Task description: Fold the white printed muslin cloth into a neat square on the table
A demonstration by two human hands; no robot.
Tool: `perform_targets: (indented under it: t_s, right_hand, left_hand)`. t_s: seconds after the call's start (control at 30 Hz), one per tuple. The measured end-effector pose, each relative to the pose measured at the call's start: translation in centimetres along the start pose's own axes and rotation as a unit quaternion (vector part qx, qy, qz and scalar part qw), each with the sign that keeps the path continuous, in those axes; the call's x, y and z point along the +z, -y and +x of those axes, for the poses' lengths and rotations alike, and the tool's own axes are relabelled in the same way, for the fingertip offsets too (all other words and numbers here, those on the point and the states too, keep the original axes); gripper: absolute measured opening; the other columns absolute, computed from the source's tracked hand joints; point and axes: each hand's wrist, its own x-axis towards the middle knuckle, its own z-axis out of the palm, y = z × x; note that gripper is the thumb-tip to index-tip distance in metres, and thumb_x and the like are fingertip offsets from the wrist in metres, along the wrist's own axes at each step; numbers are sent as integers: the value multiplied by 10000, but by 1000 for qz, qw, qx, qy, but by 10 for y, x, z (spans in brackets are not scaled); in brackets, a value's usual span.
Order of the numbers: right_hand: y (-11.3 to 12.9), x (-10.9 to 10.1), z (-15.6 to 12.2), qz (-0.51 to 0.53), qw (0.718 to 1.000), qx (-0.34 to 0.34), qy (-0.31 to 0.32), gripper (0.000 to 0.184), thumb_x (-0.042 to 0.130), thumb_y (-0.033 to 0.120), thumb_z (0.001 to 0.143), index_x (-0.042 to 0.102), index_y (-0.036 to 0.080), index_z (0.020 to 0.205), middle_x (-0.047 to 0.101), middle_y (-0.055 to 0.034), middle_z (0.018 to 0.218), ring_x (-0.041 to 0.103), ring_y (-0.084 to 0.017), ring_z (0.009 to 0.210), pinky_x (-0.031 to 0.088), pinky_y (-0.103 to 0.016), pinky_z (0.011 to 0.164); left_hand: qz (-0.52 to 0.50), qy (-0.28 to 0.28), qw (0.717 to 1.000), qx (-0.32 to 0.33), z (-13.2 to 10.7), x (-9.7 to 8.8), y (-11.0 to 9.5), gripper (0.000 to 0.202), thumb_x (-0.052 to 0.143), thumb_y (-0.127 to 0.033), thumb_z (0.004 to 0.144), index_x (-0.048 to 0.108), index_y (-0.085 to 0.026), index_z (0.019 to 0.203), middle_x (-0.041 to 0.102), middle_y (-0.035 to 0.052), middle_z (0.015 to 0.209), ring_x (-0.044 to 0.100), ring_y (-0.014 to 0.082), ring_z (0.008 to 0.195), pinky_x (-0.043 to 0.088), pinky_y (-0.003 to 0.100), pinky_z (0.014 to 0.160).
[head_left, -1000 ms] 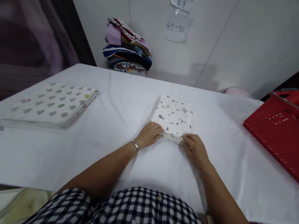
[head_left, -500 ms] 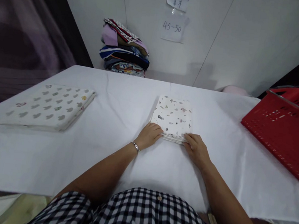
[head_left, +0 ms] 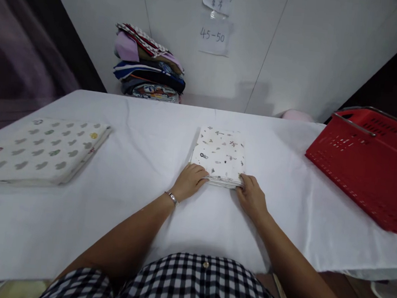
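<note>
A folded white cloth point(head_left: 220, 153) with small plant and leaf prints lies flat in the middle of the table. My left hand point(head_left: 190, 182) grips its near left corner, fingers on top and thumb along the front edge. At the near right corner, my right hand point(head_left: 252, 196) pinches the layers in the same way. Several folded layers show along the front edge between my hands. The undersides of both hands' grips are hidden. A bracelet point(head_left: 171, 198) circles my left wrist.
On the left of the white-covered table point(head_left: 142, 148) lies another folded cloth point(head_left: 44, 150) with grey mushroom-like prints. A red plastic basket point(head_left: 365, 169) stands at the right. Stacked folded fabrics point(head_left: 150, 64) rise behind the back edge, below paper signs point(head_left: 214, 36) on the wall.
The view has turned slightly right, so everything appears shifted left. Both hands stay on the same corners of the folded cloth, which looks unchanged on the table.
</note>
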Motion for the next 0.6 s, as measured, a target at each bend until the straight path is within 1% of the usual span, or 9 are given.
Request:
perform_targets:
  t_s: [0.07, 0.13, 0.27, 0.33, 0.4, 0.5, 0.6]
  right_hand:
    - [1, 1, 1, -4, 1000, 28, -3, 465, 481, 289, 817, 418, 212, 1271, 525, -88, 1111, 548, -226, 940, 494, -340, 690]
    - [1, 1, 0, -3, 999, 40, 4, 427, 471, 289, 824, 438, 202, 1240, 537, -81, 1056, 558, -215, 871, 484, -334, 666]
    - [-4, -2, -2, 11, 1000, 9, 14, 337, 417, 216, 839, 477, 192, 1170, 536, -84, 1030, 554, -194, 801, 465, -316, 656]
    - [-7, -2, -3, 23, 1000, -7, 8, 336, 406, 186, 832, 480, 188, 1160, 530, -91, 1046, 549, -191, 806, 464, -314, 670]
    - [-10, -2, -4, 48, 999, -5, 4, 333, 413, 179, 821, 487, 187, 1145, 532, -83, 1019, 546, -183, 794, 466, -315, 687]
    - [-13, -2, -5, 90, 996, 5, 10, 337, 443, 205, 809, 494, 189, 1142, 534, -60, 961, 542, -167, 760, 471, -311, 703]
    - [-11, -3, -6, 100, 995, 20, 22, 412, 487, 262, 805, 459, 194, 1211, 533, -56, 988, 546, -166, 778, 474, -309, 714]
  left_hand:
    - [2, 2, 1000, 1, 0, 0, 0, 168, 460, -285, 897, 596, -203, 951, 603, 47, 922, 504, 188, 897, 389, 362, 808]
    - [4, 5, 1000, 0, 0, -1, -1, 166, 459, -286, 898, 595, -203, 945, 602, 46, 919, 502, 186, 896, 390, 361, 807]
    - [13, 13, 1000, -14, -1, -1, -2, 146, 466, -274, 895, 591, -201, 915, 600, 41, 916, 502, 185, 897, 390, 360, 807]
    - [15, 16, 1000, -20, -1, -2, -2, 133, 472, -265, 891, 589, -203, 905, 601, 39, 913, 504, 187, 901, 389, 362, 809]
    - [13, 17, 1000, -21, -1, -2, -2, 124, 479, -260, 887, 589, -202, 901, 601, 38, 911, 504, 187, 904, 388, 362, 810]
    - [9, 16, 1000, -19, 0, -2, -2, 123, 485, -261, 885, 589, -199, 899, 601, 40, 911, 504, 188, 902, 386, 362, 812]
    - [9, 15, 1000, -19, 1, -1, -3, 127, 483, -263, 885, 590, -195, 895, 599, 42, 908, 504, 190, 899, 385, 362, 809]
